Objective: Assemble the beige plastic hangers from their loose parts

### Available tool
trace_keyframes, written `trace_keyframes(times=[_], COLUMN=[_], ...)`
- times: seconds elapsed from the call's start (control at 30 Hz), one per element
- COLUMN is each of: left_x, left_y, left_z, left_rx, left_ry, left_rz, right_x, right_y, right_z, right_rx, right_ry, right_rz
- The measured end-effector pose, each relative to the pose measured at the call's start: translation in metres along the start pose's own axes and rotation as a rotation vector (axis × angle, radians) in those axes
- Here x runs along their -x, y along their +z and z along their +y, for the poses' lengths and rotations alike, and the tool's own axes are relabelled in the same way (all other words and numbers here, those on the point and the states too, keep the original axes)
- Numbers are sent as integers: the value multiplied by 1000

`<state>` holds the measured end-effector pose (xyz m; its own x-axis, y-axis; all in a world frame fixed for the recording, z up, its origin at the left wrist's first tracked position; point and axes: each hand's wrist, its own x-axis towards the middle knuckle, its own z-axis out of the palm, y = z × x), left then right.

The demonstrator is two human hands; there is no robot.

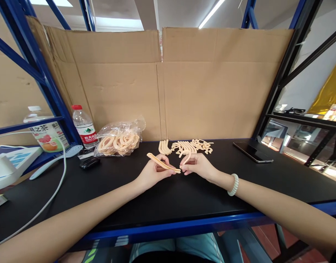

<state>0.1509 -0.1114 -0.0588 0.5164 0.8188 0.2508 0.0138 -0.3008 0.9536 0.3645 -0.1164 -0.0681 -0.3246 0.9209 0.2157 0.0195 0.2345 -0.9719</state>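
My left hand (150, 173) is closed on a long, slightly curved light-wood strip (159, 162), which slants down to the right over the black tabletop. It may be more than one strip laid together. Between the fingertips of my right hand (201, 166) is a thinner, hook-shaped wooden piece (188, 157). Its lower end comes close to the strip's right tip; whether they touch I cannot tell. Just behind my hands lie a row of curved wooden strips (164, 147), a group of ribbed-looking pieces (194, 145) and some small knobbed pieces (207, 147).
A clear plastic bag (120, 138) of wooden rings, a water bottle (85, 128) and a black mouse (90, 163) stand left. A phone (252, 152) lies right. A white cable (58, 186) crosses the left side. Cardboard (212, 91) walls the back; a blue rail (168, 227) edges the front.
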Motion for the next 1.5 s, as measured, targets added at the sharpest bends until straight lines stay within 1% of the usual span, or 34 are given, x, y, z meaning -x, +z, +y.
trace_keyframes(times=[0.1, 0.17, 0.23, 0.33, 0.43, 0.57, 0.77, 0.9, 1.0, 1.2, 1.37, 1.5], left_x=[1, 2, 3, 4, 4, 4, 5, 6, 8, 13, 14, 14], left_y=[2, 2, 3, 3, 5, 8, 11, 12, 15, 19, 20, 21], left_z=[1, 2, 2, 2, 2, 3, 1, 1, 1, 6, 8, 6], left_rx=[-140, -223, -251, -209, -188, -210, -57, -60, -66, -147, -212, -187], left_ry=[64, 76, 76, 68, 77, 103, 40, 53, 93, 182, 204, 191], left_rz=[36, 52, 64, 60, 51, 95, 94, 110, 129, 159, 186, 183], right_x=[0, 0, 1, 2, 4, 6, 8, 8, 8, 8, 10, 10], right_y=[-1, -5, -8, -8, -5, -1, -1, -1, -2, -2, 3, 5], right_z=[2, 1, -1, -5, -9, -13, -13, -14, -14, -10, -13, -15], right_rx=[-140, -194, -232, -266, -279, -258, -251, -250, -258, -270, -243, -212], right_ry=[130, 158, 166, 177, 190, 185, 168, 170, 176, 164, 119, 116], right_rz=[-48, -64, -86, -162, -225, -251, -283, -286, -281, -270, -219, -202])
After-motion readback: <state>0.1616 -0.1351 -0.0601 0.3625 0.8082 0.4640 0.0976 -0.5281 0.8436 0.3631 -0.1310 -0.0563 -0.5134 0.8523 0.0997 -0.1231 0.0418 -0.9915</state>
